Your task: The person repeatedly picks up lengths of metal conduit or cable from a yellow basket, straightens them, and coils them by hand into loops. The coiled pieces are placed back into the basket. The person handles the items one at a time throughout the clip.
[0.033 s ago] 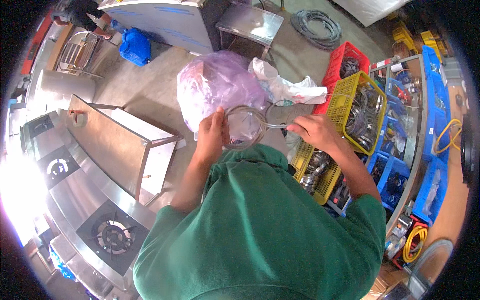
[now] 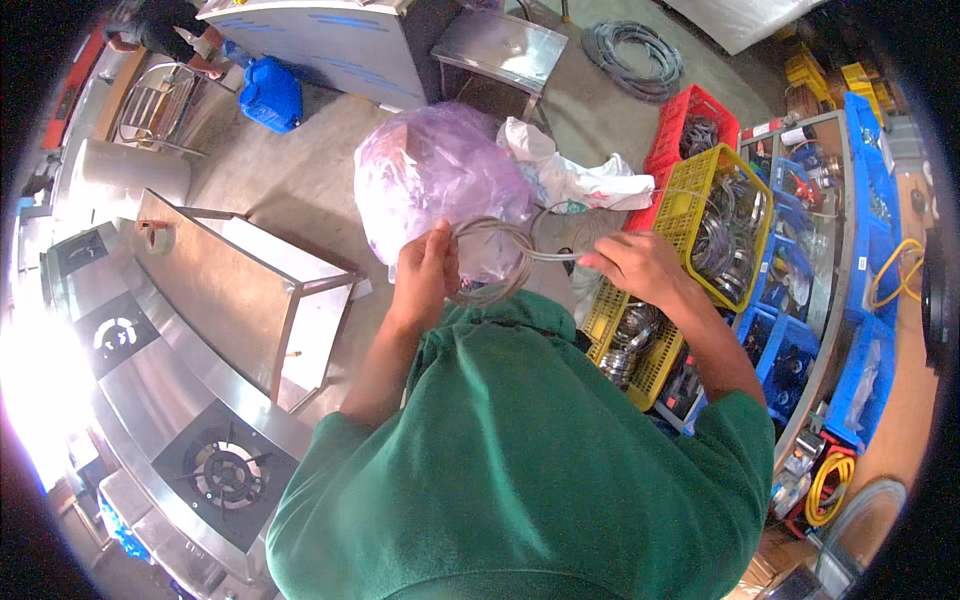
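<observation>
A coil of thin grey cable (image 2: 527, 265) hangs in front of my chest, held between both hands. My left hand (image 2: 428, 265) is closed around the left side of its loops. My right hand (image 2: 640, 264), on the right, pinches the straight end that leads out of the coil. A thin strand runs from around there toward the yellow crate (image 2: 688, 222), which holds more coils and shiny metal parts. Behind the coil stands a large pinkish translucent plastic bag (image 2: 440, 170), with a white bag (image 2: 590, 182) beside it.
A second yellow crate (image 2: 655, 375) with metal parts lies near my right elbow, and a red crate (image 2: 662, 150) farther back. Blue bins (image 2: 790, 350) line the right. A low table (image 2: 215, 290) and a steel counter with burners (image 2: 228, 472) are left. Another person (image 2: 165, 30) is far left.
My right hand has shifted slightly right and toward me with the cable end. The coil's loops have tilted a little and look flatter.
</observation>
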Available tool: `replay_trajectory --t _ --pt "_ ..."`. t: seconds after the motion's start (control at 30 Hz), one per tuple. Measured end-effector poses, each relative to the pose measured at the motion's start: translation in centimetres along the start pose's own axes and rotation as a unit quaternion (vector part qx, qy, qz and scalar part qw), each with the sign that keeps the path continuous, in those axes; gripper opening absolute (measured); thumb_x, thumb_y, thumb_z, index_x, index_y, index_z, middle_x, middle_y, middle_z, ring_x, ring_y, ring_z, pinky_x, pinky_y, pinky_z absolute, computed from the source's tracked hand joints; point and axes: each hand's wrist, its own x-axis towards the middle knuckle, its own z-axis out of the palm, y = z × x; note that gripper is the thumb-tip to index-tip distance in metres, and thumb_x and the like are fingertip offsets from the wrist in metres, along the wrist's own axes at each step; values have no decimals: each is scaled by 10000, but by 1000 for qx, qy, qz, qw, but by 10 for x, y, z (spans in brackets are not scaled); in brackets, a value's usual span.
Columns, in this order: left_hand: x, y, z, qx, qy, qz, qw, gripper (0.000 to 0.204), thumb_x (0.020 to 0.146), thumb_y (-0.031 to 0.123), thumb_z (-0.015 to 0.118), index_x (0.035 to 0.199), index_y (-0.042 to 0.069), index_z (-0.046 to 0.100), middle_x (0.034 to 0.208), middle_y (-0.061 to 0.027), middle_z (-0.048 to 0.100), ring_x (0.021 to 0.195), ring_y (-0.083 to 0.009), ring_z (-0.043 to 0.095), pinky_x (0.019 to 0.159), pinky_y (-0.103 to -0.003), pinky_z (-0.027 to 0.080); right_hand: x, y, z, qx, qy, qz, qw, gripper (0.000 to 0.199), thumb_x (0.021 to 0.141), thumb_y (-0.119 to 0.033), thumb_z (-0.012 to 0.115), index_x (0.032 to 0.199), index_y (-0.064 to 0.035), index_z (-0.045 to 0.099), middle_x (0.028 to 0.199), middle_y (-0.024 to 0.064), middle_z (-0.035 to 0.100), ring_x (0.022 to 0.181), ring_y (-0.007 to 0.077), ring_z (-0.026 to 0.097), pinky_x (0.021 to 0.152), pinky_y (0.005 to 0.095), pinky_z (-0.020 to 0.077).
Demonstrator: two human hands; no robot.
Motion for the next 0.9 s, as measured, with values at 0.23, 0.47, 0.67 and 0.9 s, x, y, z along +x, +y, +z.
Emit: replay_trajectory --t 0.23,0.47,0.67,0.9 --pt "-19 7 2 58 -50 -8 997 456 1033 432 444 736 89 489 571 31 395 479 -97 366 453 -273 319 1 4 -52 -152 43 -123 980 296 753 -340 767 764 -89 610 629 42 543 543 236 596 471 363 464" --pt "0 13 18 -252 -147 -4 957 409 1041 462 382 878 97 471 641 41 312 606 -131 393 686 -334 409 29 -5 -1 152 98 174 968 169 966 -228 603 927 -64 603 705 86 562 580 207 564 555 345 476" --pt "4 -2 15 -289 -166 30 942 411 1048 446 359 991 72 519 717 5 394 709 -146 444 807 -355 436 32 -25 33 511 18 309 802 274 1059 -229 427 882 -33 500 678 -15 441 632 107 517 605 278 450" --pt "6 -8 6 -117 -83 79 987 487 1055 371 340 1303 -24 482 1001 -102 632 992 -231 595 941 -383 446 29 -21 36 591 37 321 739 254 1045 -229 459 897 -34 529 741 16 512 700 125 563 671 288 472"
